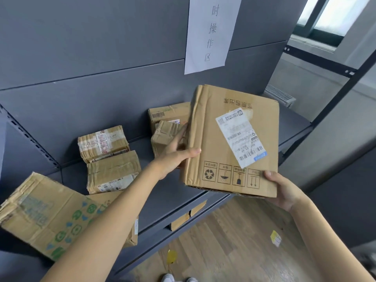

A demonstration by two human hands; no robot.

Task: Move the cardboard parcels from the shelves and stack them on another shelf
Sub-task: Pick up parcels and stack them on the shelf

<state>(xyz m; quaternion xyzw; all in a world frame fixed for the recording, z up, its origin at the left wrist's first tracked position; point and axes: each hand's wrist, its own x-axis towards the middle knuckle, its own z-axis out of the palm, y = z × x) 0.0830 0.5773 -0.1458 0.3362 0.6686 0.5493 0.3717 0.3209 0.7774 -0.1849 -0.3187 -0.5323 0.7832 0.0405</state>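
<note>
I hold a large flat cardboard parcel (221, 139) with a white shipping label above the front edge of the grey shelf (173, 192). My left hand (175, 155) grips its left edge, thumb on top. My right hand (284, 190) grips its near right corner from below. Behind it on the shelf stand two smaller parcels: a small crumpled one (162, 137) and one with a barcode (166, 113). Two taped parcels (102, 142) (114, 171) lie at mid-shelf. A big worn box with green print (42, 214) lies at the left.
A paper sign (211, 31) hangs on the grey back panel. A lower shelf holds more cardboard parcels (188, 216). Wooden floor lies below, with yellow scraps (172, 256) on it. The shelf's dark upright post (333, 100) runs along the right.
</note>
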